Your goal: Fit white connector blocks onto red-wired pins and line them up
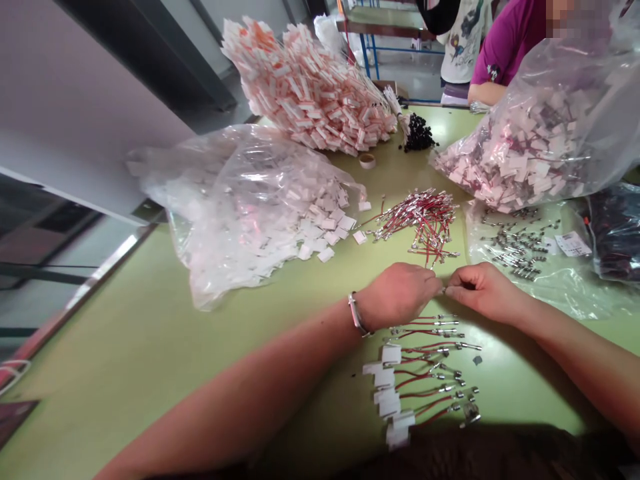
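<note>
My left hand [403,292], with a silver bracelet at the wrist, has its fingers closed at the middle of the table; what they hold is hidden. Close to its right, my right hand [483,288] pinches a tiny metallic piece between thumb and forefinger. Just above both hands lies a pile of short red wires [425,220] with metal ends. Below them, a column of red wires [425,349] with metal and glass pieces at their right ends lies side by side. White tabs [387,402] sit at the left ends of several.
A clear bag of white pieces [260,213] lies left on the green table [150,340]; another bag [530,147] stands right. Beyond are an orange-white bundle [320,93], black-tipped wires [419,132] and a tape roll [367,161]. Metal parts [520,247] lie right. People [510,40] are behind.
</note>
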Motion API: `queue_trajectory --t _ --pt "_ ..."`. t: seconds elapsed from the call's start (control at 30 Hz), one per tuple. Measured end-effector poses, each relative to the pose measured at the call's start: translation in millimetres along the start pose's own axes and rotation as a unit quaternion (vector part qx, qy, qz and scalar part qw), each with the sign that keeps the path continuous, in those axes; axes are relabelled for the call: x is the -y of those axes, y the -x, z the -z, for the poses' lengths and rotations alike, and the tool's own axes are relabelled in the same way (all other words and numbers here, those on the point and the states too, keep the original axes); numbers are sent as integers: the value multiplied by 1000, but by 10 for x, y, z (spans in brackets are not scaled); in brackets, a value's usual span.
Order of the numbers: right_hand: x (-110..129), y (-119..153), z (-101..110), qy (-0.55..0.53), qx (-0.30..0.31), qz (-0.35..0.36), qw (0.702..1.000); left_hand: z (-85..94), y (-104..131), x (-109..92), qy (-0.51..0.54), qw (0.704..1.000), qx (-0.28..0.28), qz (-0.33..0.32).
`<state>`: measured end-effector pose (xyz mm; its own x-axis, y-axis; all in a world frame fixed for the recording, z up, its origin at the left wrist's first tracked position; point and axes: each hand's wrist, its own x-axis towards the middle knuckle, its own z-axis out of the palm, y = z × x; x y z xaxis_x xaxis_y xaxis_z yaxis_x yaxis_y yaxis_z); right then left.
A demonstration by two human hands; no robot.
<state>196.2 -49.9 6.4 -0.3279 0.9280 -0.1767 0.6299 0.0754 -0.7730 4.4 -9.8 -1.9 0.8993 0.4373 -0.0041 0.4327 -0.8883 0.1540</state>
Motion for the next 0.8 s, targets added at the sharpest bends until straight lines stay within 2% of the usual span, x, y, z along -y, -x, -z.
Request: queue_trajectory --t 0.07,0.13,0.23,0.33,0.43,0.53,0.6,0.67,0.73,0.8 --pt "21 -48 98 74 -6 4 997 23 -21 -10 33 999 12 38" --pt "18 -134 179 160 -78 20 984 65 -27 -21 72 995 20 68" --pt "-31 -297 176 261 -192 20 946 144 -8 -42 140 988 27 65" --pt "-88 -406 54 337 -192 1 922 193 4 -58 196 978 30 58" --pt "-117 -418 -19 384 -180 30 905 176 -14 -38 227 969 8 100" --pt "-123 -387 31 337 -183 46 922 110 -42 31 272 948 -42 160" --pt "-116 -373 95 238 -194 39 951 64 -56 94 348 911 -69 207" --pt "-98 -366 140 107 -184 7 977 34 -68 154 455 850 -78 255" --pt "-70 -361 145 -11 -155 -39 987 22 -79 198 546 782 -88 288" --pt "-36 -351 108 -81 -135 -62 986 22 -89 216 597 739 -109 292"
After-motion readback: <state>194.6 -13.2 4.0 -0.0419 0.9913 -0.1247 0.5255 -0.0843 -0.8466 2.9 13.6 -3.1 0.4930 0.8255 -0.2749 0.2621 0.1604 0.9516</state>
